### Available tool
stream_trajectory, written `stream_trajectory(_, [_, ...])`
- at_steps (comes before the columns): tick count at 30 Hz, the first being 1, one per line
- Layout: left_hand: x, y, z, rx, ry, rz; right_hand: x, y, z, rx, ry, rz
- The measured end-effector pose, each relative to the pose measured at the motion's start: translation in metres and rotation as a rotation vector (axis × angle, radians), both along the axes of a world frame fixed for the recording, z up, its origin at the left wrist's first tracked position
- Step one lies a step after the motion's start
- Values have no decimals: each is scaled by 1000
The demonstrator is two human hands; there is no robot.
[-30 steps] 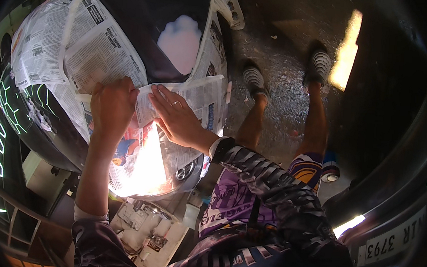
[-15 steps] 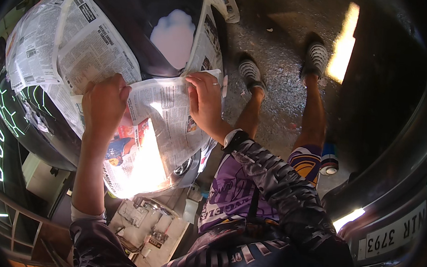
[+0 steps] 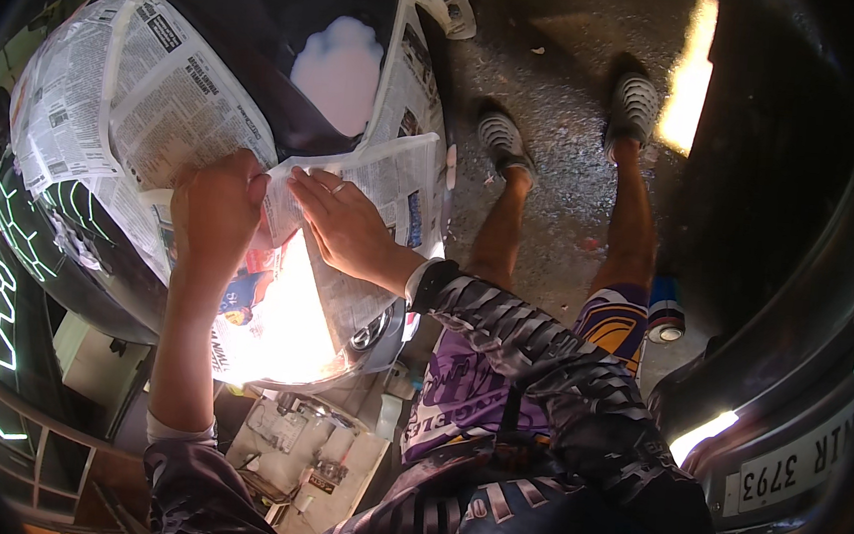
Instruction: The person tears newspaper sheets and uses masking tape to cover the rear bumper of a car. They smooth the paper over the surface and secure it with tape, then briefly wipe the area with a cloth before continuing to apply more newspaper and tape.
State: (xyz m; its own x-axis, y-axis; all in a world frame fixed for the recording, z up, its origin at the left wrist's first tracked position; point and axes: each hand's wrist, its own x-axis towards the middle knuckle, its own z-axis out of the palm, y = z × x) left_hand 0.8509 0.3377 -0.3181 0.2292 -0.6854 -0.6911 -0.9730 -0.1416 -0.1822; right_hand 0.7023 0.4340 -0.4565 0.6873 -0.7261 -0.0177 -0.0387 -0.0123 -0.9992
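Near the panel's [image 3: 264,48] lower edge, your left hand [image 3: 219,205] pinched the newspaper [image 3: 346,299], its top running rightward under your flat right hand [image 3: 348,229].

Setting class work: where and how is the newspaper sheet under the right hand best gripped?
Probably pinch the newspaper sheet by its upper right corner, from the right: that thin corner is uncovered; left hand and right hand crowd its upper left.
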Motion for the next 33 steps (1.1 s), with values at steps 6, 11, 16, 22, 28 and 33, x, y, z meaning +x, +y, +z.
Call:
stream_trajectory(6, [0,-4,0,18,-42,-36,7,0,3,-20,12,1])
stream_trajectory(11, [13,-6,4,72,-118,41,13,1,8,1,62,88])
stream_trajectory(16, [32,3,8,12,-102,70,15,-1,8,50,83,120])
stream_trajectory(22, [52,15,6,62,-109,225,22,-6,22,197,132,59])
stream_trajectory(28, [53,23,7,-34,-115,128,27,-7,27,180,184,62])
stream_trajectory(33, [55,37,13,-140,-217,20,31,-5,33,194,219,28])
